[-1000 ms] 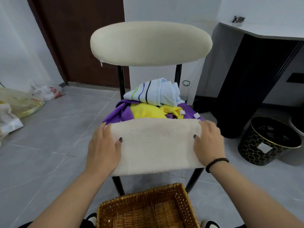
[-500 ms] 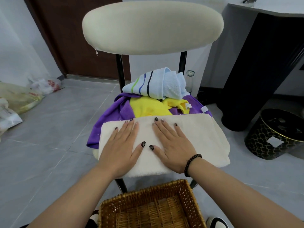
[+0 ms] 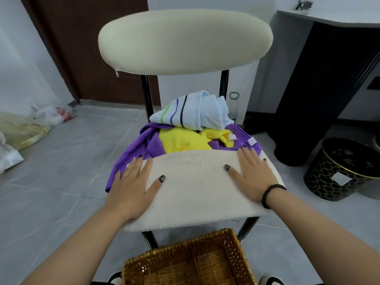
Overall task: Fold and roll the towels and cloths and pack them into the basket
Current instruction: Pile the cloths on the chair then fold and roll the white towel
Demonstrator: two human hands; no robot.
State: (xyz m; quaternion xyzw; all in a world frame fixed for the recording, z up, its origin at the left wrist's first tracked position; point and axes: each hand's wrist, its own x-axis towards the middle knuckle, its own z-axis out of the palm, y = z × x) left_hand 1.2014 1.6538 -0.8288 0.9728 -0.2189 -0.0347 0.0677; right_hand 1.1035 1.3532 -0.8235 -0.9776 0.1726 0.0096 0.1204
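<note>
Grey floor tiles (image 3: 61, 161) spread under everything, with a dark brown door (image 3: 92, 48) at the back left. Far left on the floor lay a yellowish plastic bag (image 3: 22, 130) and, behind it, a white plastic bag with red print (image 3: 53, 114).

Straight ahead stood a chair with a cream oval backrest (image 3: 185, 41) on black posts. Over the front of its seat lay a cream towel (image 3: 195, 186), folded into a wide band. My left hand (image 3: 133, 186) pressed flat on the towel's left end, fingers straight and slightly spread, the fingertips reaching onto a purple cloth (image 3: 131, 159) that hung off the seat's left edge. My right hand (image 3: 253, 175) pressed flat on the towel's right end in the same way, fingers straight, with a black bead bracelet (image 3: 271, 194) at the wrist. Neither hand gripped anything.

Behind the cream towel, a crumpled yellow cloth (image 3: 185, 140) lay on the purple one, and on top at the back sat a bunched light blue towel with green, blue and dark stripes (image 3: 195, 114).

Below the seat, nearest me, sat a square wicker basket (image 3: 185, 262); no cloth showed in the part I could see.

To the right stood a dark cabinet (image 3: 329, 89) under a pale countertop, and beside it on the floor a black bin with a gold honeycomb pattern (image 3: 341, 171).
</note>
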